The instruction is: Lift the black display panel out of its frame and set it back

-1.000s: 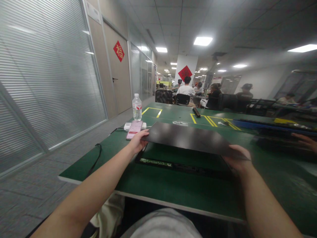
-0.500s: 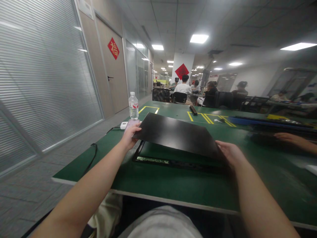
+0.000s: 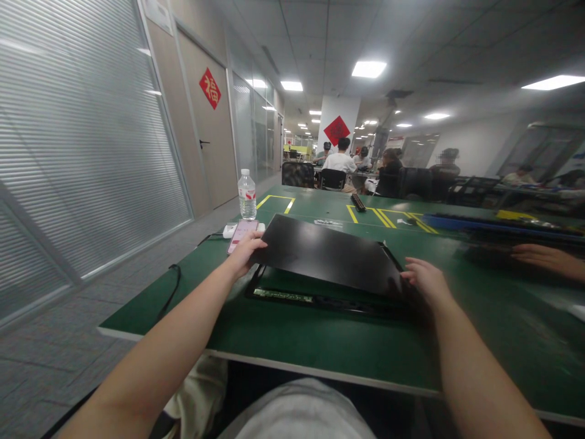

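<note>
A thin, glossy black screen panel [image 3: 326, 251] is held level over a black rectangular frame [image 3: 329, 304], whose near side carries a green circuit strip. My left hand [image 3: 244, 253] is closed on the panel's left edge, thumb on top. At the opposite edge my right hand [image 3: 426, 281] pinches the panel near its right corner, fingers bent. Much of the frame is hidden under the panel; its near bar and part of its right side show. A phone [image 3: 242, 233] lies just beyond my left hand.
On the green table [image 3: 320, 341], a water bottle [image 3: 247, 195] and a white box [image 3: 229, 230] stand at the far left. Yellow tape outlines and a dark strip [image 3: 358, 202] lie at the back. At right, another person's hand [image 3: 546, 259] reaches near a long blue tray [image 3: 450, 223].
The panel has come down closer to the frame and slightly towards me. More of the frame's right side and the phone now show. The fingers of my right hand have shifted at the edge.
</note>
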Available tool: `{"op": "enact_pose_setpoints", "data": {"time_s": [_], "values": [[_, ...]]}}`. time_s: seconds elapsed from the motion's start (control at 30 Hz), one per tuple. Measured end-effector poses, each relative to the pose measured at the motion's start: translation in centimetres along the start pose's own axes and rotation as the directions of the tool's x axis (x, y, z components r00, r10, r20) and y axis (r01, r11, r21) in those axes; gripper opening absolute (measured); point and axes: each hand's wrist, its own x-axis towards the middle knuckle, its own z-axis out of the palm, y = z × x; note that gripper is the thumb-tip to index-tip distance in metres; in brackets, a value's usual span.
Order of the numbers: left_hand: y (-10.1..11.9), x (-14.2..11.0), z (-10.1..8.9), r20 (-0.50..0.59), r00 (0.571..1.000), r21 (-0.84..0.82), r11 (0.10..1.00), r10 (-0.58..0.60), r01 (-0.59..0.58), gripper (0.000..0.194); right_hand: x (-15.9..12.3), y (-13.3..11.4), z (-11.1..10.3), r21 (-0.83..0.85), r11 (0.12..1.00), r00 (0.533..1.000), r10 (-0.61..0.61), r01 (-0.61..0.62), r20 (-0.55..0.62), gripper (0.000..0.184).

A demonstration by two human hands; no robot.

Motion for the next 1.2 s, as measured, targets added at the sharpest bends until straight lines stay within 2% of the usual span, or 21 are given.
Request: {"op": "enact_pose_setpoints", "data": {"time_s": [0.1,0.3,0.5,0.67,0.83,1.2], "values": [[-0.4,0.0,0.1,0.025,0.999,0.035,0.999,-0.023,0.022,0.042,-0.1,0.0,-0.1,-0.1,0.995,0.998,0.022,-0.027,-0.051,0.042],[-1.2,-0.2,0.2,0.074,0.996,0.071,0.997,-0.047,0.042,0.052,0.9,1.1,-0.9,-0.323,0.946,0.997,-0.028,0.004,-0.068,0.046],[-1.8,-0.3,0.4,0.086,0.994,0.089,0.995,-0.061,0.053,0.054,1.6,1.6,-1.2,-0.41,0.911,0.996,-0.062,0.031,-0.063,0.046],[-2.2,-0.2,0.3,0.091,0.993,0.115,0.991,-0.08,0.069,0.051,1.1,1.0,-1.0,-0.501,0.865,0.997,-0.061,0.025,-0.055,0.043],[-2.5,0.1,-0.1,0.109,0.991,0.109,0.992,-0.077,0.065,0.051,0.9,0.6,-0.9,-0.574,0.817,0.992,-0.114,0.059,-0.06,0.037],[-2.7,0.4,-0.4,0.159,0.984,0.179,0.982,-0.084,0.055,0.049,0.4,-0.1,-0.7,-0.694,0.713,0.989,-0.146,0.102,-0.005,0.04]]}}
